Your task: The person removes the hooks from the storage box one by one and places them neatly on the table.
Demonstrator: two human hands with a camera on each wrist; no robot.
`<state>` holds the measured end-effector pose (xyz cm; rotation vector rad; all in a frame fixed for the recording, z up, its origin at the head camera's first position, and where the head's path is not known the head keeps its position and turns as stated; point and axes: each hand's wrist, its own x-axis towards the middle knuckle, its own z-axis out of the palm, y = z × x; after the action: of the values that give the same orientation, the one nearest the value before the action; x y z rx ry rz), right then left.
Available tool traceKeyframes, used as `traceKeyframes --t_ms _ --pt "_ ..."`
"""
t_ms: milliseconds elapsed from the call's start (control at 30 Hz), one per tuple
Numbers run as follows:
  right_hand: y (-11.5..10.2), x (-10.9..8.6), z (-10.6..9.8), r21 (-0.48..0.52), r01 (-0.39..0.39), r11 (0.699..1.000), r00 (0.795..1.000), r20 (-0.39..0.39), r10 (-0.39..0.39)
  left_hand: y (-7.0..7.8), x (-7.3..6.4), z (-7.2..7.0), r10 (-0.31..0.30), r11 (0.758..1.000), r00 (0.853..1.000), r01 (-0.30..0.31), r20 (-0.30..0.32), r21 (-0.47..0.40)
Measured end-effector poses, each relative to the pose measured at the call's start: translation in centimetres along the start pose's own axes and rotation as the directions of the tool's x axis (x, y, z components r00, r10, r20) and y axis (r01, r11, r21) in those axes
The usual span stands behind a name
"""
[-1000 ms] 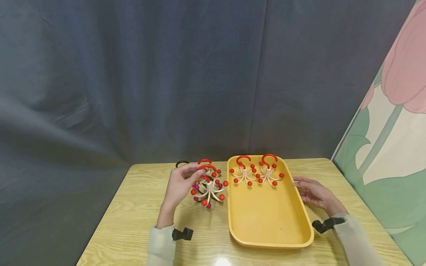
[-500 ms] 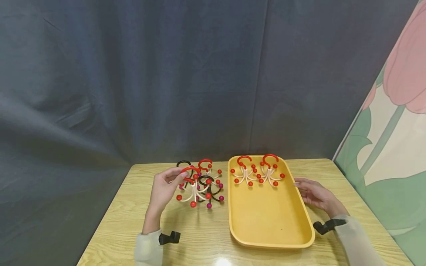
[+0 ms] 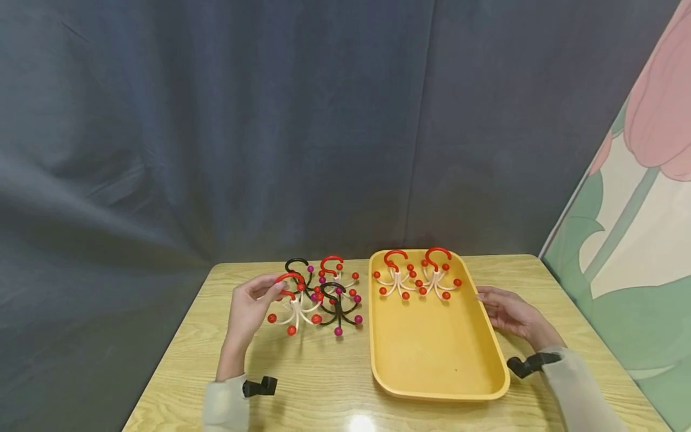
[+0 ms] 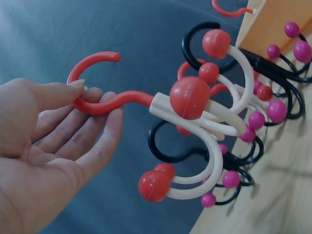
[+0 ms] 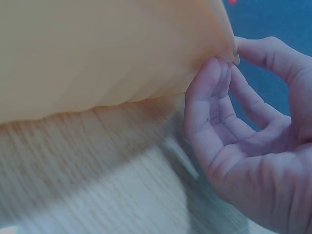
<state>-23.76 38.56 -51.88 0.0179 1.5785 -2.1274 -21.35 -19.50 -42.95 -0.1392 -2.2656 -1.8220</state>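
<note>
My left grip (image 3: 249,307) pinches hanger (image 3: 295,307) by red hook (image 4: 97,56), stem downward, between desk's (image 3: 318,384) left edge and tray (image 3: 432,351); right grip (image 3: 510,314) holds tray.

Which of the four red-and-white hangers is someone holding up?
The hanger pinched by its red hook in the left hand. No hand holds the others: one hanger is on the table, two hangers in the tray.

One hanger (image 4: 166,109) is white and red, the tray (image 3: 432,348) yellow.
</note>
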Motion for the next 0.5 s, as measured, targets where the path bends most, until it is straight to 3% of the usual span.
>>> traceKeyframes --t_ms 233,500 --pt "0.1 -0.1 0.0 -0.009 0.011 1.0 0.999 0.035 -0.011 -1.3 0.1 -0.9 -0.05 0.999 0.998 0.049 -0.045 -0.021" --pt "0.2 0.0 -0.1 -0.076 -0.01 0.997 0.999 -0.032 0.008 -2.7 0.2 -1.5 -0.102 0.994 0.992 0.104 -0.077 0.017"
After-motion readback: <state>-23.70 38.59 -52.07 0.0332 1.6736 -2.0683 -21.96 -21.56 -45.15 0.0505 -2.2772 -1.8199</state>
